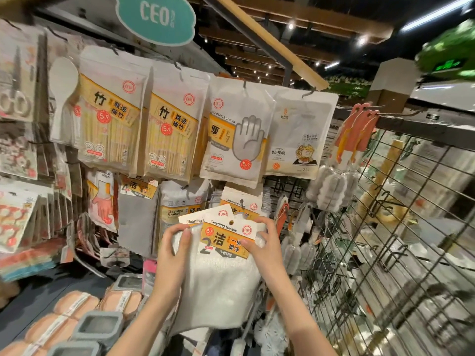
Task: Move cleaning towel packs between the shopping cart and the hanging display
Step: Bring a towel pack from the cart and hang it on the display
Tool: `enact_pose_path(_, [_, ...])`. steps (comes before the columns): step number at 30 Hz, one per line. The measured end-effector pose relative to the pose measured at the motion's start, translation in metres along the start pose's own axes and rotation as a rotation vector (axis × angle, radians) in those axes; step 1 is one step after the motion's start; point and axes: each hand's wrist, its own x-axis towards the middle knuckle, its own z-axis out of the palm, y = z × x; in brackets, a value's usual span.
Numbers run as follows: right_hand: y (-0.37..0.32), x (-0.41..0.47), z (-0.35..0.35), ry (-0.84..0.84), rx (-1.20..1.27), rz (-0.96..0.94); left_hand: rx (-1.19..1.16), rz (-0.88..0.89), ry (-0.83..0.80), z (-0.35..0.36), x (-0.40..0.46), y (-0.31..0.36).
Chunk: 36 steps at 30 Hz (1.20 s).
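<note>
Gripping from nine o'clock, my left hand point(176, 249) curls its fingers over the edge of the cleaning towel packs point(221, 273); at three o'clock my right hand point(264, 241) pinches the glossy orange card header point(227, 236). Soft, white, nubby cloth hangs below, held before the hanging display point(180, 155), under the disposable gloves pouch point(239, 134).

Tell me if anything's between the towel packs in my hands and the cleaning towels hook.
Nothing visible. Left hand and right hand hold the cleaning towel packs right before the hanging pack; the hook itself is hidden.
</note>
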Motion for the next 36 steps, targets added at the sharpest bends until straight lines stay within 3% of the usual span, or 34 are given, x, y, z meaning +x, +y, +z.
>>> enact_pose_path(10, [0.007,0.054,0.009,0.253,-0.045,0.004,0.005,0.024,-0.054,-0.040,0.040,-0.019])
enact_pose_path(17, [0.031,0.076,0.019,0.328,-0.089,0.057,-0.032,0.015,-0.065,-0.059,0.048,-0.037])
enact_pose_path(25, [0.043,0.096,0.026,0.443,-0.538,0.061,-0.026,0.035,-0.030,-0.079,0.053,-0.034])
enact_pose_path(36, [0.031,0.110,0.039,0.488,-0.740,0.112,-0.031,0.037,-0.079,-0.090,0.052,-0.026])
